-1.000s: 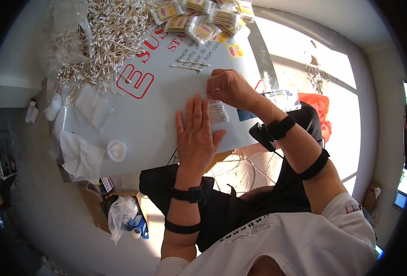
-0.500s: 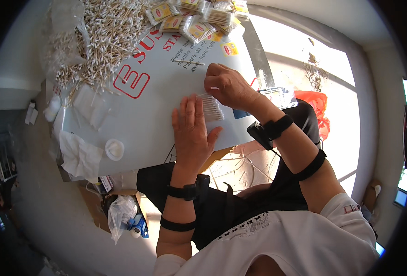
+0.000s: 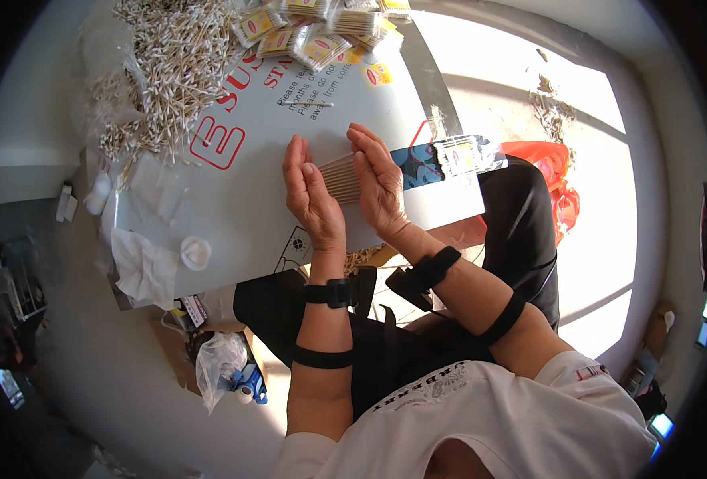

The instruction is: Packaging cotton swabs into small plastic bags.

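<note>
A flat row of cotton swabs [image 3: 340,179] lies side by side on the white printed board [image 3: 246,211]. My left hand [image 3: 314,195] stands on edge at the row's left end, its fingers stretched out and the thumb over the swabs. At the opposite end my right hand [image 3: 381,185] has its palm turned inward, fingers extended. The swab tips are hidden behind both palms. One loose swab [image 3: 309,104] lies beyond my hands. To the right, a filled clear packet of swabs [image 3: 460,156] rests at the board's edge, beside a dark blue patterned patch [image 3: 421,168].
A big heap of loose swabs [image 3: 182,68] spills from a clear plastic bag [image 3: 112,60] at the far left. Filled packets [image 3: 321,49] are piled at the back. White tissue [image 3: 142,263] and a round white piece [image 3: 195,254] lie near left. A red bag [image 3: 560,191] sits at right.
My right hand has come down from above the swabs to their right end, turning its palm inward. The left hand has turned from lying flat to standing on edge at the left end.
</note>
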Demonstrator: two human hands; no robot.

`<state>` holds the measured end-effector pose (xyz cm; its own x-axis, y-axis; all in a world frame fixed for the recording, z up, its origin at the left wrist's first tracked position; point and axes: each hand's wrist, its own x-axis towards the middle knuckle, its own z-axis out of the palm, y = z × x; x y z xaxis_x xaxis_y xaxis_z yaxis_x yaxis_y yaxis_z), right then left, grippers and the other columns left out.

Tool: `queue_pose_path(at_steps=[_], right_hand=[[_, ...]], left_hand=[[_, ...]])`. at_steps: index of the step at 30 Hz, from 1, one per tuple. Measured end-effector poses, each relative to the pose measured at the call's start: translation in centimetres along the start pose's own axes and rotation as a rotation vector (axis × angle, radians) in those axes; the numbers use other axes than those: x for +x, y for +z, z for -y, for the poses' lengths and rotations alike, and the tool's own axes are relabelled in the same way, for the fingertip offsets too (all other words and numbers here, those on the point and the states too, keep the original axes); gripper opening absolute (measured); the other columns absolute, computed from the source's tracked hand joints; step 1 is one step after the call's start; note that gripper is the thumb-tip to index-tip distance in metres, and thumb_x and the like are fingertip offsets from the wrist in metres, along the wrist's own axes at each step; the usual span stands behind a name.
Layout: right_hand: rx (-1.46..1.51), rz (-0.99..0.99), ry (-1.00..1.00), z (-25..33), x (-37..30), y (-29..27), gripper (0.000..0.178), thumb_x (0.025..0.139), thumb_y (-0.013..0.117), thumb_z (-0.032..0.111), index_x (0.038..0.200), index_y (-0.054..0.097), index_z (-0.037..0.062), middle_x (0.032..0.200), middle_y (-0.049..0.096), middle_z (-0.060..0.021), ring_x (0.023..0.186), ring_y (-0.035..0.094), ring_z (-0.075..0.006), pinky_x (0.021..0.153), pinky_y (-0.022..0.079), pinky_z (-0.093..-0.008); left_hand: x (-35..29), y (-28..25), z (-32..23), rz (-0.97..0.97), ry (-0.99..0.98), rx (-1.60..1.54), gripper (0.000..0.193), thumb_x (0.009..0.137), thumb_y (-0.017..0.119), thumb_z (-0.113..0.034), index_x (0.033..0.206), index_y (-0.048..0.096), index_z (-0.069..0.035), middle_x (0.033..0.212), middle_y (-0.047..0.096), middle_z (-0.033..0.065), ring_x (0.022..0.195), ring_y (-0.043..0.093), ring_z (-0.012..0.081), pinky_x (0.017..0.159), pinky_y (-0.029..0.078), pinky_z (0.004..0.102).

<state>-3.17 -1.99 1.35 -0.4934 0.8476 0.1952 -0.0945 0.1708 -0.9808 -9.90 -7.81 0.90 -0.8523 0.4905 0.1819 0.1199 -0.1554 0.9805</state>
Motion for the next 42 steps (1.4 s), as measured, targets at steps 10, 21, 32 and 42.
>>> queue_pose_path(at_steps=[10, 21, 32, 42], right_hand=[[-0.068, -0.045, -0.031, -0.8, 0.9, -5.8, 0.030, 0.102, 0.044, 0.005, 0.127, 0.057, -0.0014, 0.137, 0.052, -0.0133, 0.126, 0.050, -0.0206, 0.107, 0.039, -0.0307], [-0.499, 0.336, -0.115, 2.1, 2.4, -11.5, 0.045, 0.091, 0.060, 0.009, 0.135, 0.052, 0.0034, 0.144, 0.047, -0.0134, 0.134, 0.043, -0.0276, 0.111, 0.036, -0.0387], [-1.106, 0.626, -0.547, 0.6, 0.9, -13.2, 0.064, 0.082, 0.067, 0.028, 0.139, 0.049, 0.0057, 0.148, 0.045, -0.0080, 0.130, 0.044, -0.0256, 0.104, 0.036, -0.0428], [-1.156, 0.591, -0.562, 0.3, 0.4, -13.2, 0.055, 0.088, 0.062, 0.029, 0.136, 0.052, 0.0056, 0.146, 0.048, -0.0080, 0.130, 0.044, -0.0251, 0.101, 0.038, -0.0408]], left_hand=[[-2.1, 5.6, -0.1, 0.037, -0.046, -0.065, 0.047, 0.105, 0.042, -0.031, 0.135, 0.050, 0.004, 0.134, 0.053, 0.0185, 0.126, 0.049, 0.0251, 0.112, 0.033, 0.0383], [-2.7, 3.6, -1.8, 0.384, 0.284, 0.681, 0.053, 0.102, 0.047, -0.030, 0.144, 0.038, 0.000, 0.151, 0.036, 0.0193, 0.141, 0.034, 0.0333, 0.116, 0.027, 0.0458], [-5.1, 3.3, -2.9, 0.715, 0.267, 1.222, 0.081, 0.090, 0.060, -0.044, 0.150, 0.028, 0.001, 0.159, 0.021, 0.0164, 0.149, 0.016, 0.0291, 0.120, 0.009, 0.0501], [-5.3, 3.4, -3.3, 0.742, 0.264, 1.220, 0.079, 0.093, 0.056, -0.045, 0.150, 0.027, 0.002, 0.159, 0.020, 0.0173, 0.150, 0.013, 0.0297, 0.120, 0.007, 0.0506]])
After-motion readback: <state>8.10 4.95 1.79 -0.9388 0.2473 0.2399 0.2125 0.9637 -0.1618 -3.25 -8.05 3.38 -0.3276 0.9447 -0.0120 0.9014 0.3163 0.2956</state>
